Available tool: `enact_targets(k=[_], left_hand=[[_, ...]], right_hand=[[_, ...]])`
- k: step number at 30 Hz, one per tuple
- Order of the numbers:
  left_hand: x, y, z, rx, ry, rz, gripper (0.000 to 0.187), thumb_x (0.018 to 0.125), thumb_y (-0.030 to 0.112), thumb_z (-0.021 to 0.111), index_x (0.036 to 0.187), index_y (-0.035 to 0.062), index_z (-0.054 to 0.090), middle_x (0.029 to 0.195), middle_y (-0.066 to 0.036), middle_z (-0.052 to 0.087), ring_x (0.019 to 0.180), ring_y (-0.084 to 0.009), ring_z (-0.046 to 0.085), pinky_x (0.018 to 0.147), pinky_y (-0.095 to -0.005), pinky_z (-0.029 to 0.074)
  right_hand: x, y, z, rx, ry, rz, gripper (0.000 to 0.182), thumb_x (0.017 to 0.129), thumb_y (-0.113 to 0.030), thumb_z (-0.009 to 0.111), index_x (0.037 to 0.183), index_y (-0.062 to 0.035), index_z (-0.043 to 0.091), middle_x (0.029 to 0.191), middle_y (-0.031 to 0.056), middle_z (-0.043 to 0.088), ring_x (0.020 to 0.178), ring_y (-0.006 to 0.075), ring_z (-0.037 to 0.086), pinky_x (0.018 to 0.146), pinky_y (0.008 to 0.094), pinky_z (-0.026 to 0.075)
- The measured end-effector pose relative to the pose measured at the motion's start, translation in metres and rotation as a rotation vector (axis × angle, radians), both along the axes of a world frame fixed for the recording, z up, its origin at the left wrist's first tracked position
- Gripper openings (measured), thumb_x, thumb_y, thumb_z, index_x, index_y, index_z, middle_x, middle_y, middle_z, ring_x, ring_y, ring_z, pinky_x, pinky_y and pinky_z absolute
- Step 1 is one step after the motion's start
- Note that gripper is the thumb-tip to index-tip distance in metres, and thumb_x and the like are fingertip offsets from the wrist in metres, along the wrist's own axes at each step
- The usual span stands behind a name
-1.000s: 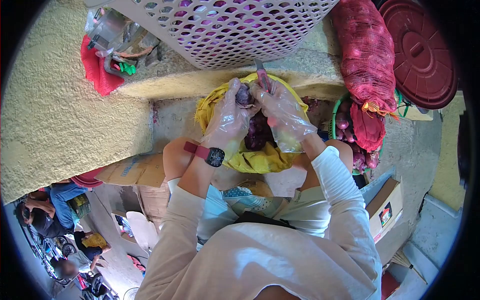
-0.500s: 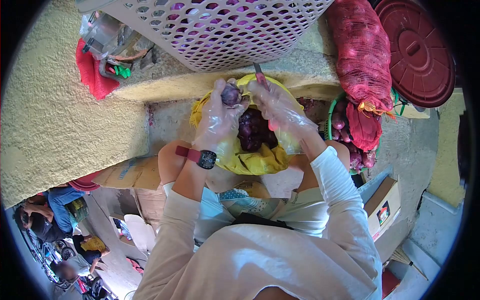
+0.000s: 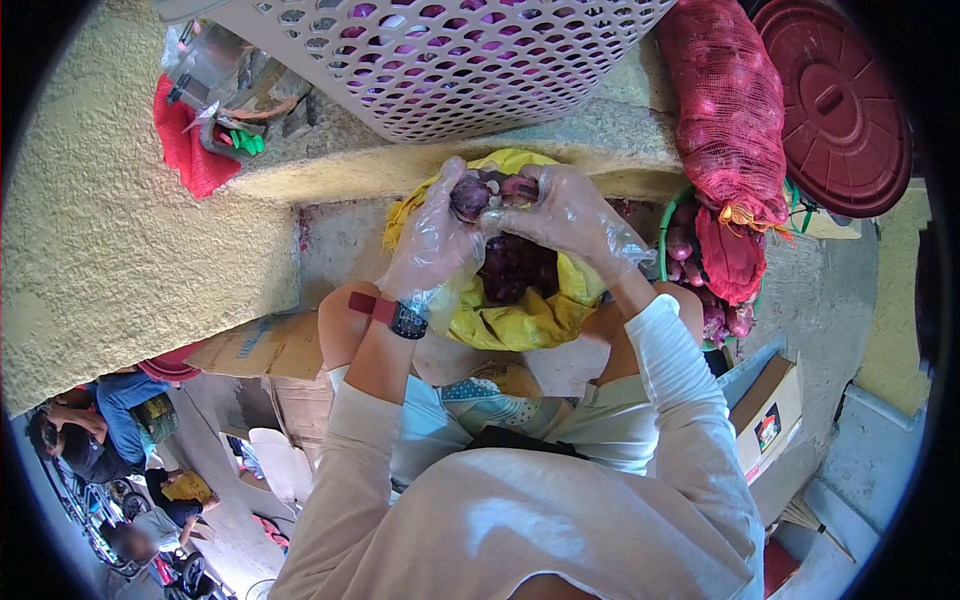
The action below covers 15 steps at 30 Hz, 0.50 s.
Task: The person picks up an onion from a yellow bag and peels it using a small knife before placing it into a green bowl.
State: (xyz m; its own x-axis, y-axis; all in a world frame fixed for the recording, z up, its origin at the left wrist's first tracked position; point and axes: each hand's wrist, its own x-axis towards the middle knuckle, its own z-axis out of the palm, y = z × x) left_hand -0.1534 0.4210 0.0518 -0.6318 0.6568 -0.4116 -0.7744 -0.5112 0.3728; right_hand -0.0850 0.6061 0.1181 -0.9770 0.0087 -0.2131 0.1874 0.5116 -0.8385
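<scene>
My left hand (image 3: 437, 235), in a clear plastic glove, is closed around a red onion (image 3: 468, 198) with papery purple skin. Close beside it, my gloved right hand (image 3: 575, 215) grips a small knife with a reddish handle (image 3: 520, 190); its dark blade lies against or near the top of the onion, partly hidden by the fingers. Both hands are above a yellow sack (image 3: 515, 325), its mouth folded open between my knees. Dark red onions (image 3: 515, 268) lie inside the sack.
A pale perforated plastic basket (image 3: 480, 85) of onions stands on the ledge ahead. To the right are a full red mesh sack (image 3: 725, 110), a dark red lid (image 3: 832, 105) and a green basket of onions (image 3: 678, 245). Other people (image 3: 150, 530) sit at lower left.
The knife has swung from pointing up and away to lying across toward the onion. My right hand has turned and its fingers have come close to my left hand.
</scene>
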Motion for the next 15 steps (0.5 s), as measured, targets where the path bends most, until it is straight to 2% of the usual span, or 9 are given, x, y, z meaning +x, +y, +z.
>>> enact_targets(k=[1, 2, 4, 5, 7, 11, 15], left_hand=[[0.0, 0.001, -0.001, -0.005, -0.016, -0.007, 0.038, 0.106, 0.037, 0.056, 0.112, 0.0004, 0.062, 0.1, -0.011, 0.068, 0.092, -0.0226, 0.068, 0.083, -0.0391, 0.061], [0.0, 0.001, -0.001, -0.01, -0.032, -0.014, 0.038, 0.106, 0.038, 0.057, 0.113, 0.0006, 0.062, 0.099, -0.011, 0.068, 0.091, -0.0218, 0.068, 0.082, -0.039, 0.062], [0.002, -0.001, 0.006, -0.011, -0.032, -0.038, 0.039, 0.106, 0.038, 0.057, 0.116, 0.0004, 0.062, 0.101, -0.011, 0.068, 0.089, -0.0222, 0.069, 0.081, -0.0399, 0.062], [0.003, -0.002, 0.009, -0.01, -0.032, -0.063, 0.04, 0.106, 0.038, 0.057, 0.119, 0.0001, 0.062, 0.102, -0.012, 0.069, 0.088, -0.0226, 0.069, 0.08, -0.0407, 0.062], [0.002, -0.003, 0.009, -0.001, -0.033, -0.091, 0.041, 0.106, 0.038, 0.058, 0.121, -0.0001, 0.062, 0.104, -0.013, 0.07, 0.089, -0.0236, 0.07, 0.08, -0.0418, 0.063], [0.008, -0.001, 0.025, -0.051, -0.135, -0.18, 0.044, 0.105, 0.039, 0.059, 0.125, 0.0, 0.062, 0.108, -0.015, 0.072, 0.096, -0.0274, 0.072, 0.085, -0.0449, 0.063], [0.012, 0.0, 0.029, -0.098, -0.122, -0.216, 0.048, 0.104, 0.042, 0.059, 0.124, -0.0011, 0.062, 0.108, -0.016, 0.072, 0.099, -0.0293, 0.072, 0.088, -0.0472, 0.062]], right_hand=[[0.0, -0.002, 0.009, 0.08, -0.052, 0.007, 0.051, 0.077, -0.042, 0.088, 0.101, 0.0006, 0.074, 0.085, 0.0124, 0.073, 0.072, 0.0169, 0.066, 0.071, 0.0341, 0.052], [0.0, -0.002, 0.006, 0.079, -0.051, 0.008, 0.051, 0.077, -0.042, 0.088, 0.101, 0.0006, 0.074, 0.085, 0.0124, 0.073, 0.072, 0.0169, 0.066, 0.071, 0.0341, 0.052], [0.001, -0.001, -0.003, 0.172, 0.001, -0.013, 0.051, 0.075, -0.046, 0.087, 0.096, -0.0012, 0.074, 0.078, 0.0158, 0.071, 0.067, 0.0244, 0.067, 0.069, 0.037, 0.053], [0.002, 0.0, -0.005, 0.172, 0.002, -0.013, 0.051, 0.075, -0.046, 0.087, 0.096, -0.0012, 0.074, 0.078, 0.0158, 0.071, 0.067, 0.0244, 0.067, 0.069, 0.037, 0.053], [0.004, 0.001, -0.007, 0.222, 0.105, 0.011, 0.054, 0.073, -0.058, 0.083, 0.096, -0.0092, 0.077, 0.085, 0.0174, 0.074, 0.081, 0.0375, 0.071, 0.075, 0.0442, 0.056], [0.004, 0.007, -0.002, 0.371, 0.103, 0.051, 0.058, 0.071, -0.062, 0.083, 0.095, -0.0093, 0.076, 0.084, 0.0171, 0.073, 0.083, 0.0374, 0.071, 0.075, 0.0459, 0.056], [0.004, 0.011, 0.006, 0.485, 0.151, 0.159, 0.062, 0.07, -0.065, 0.081, 0.093, -0.0079, 0.074, 0.082, 0.0172, 0.072, 0.082, 0.0373, 0.071, 0.075, 0.0466, 0.055]])
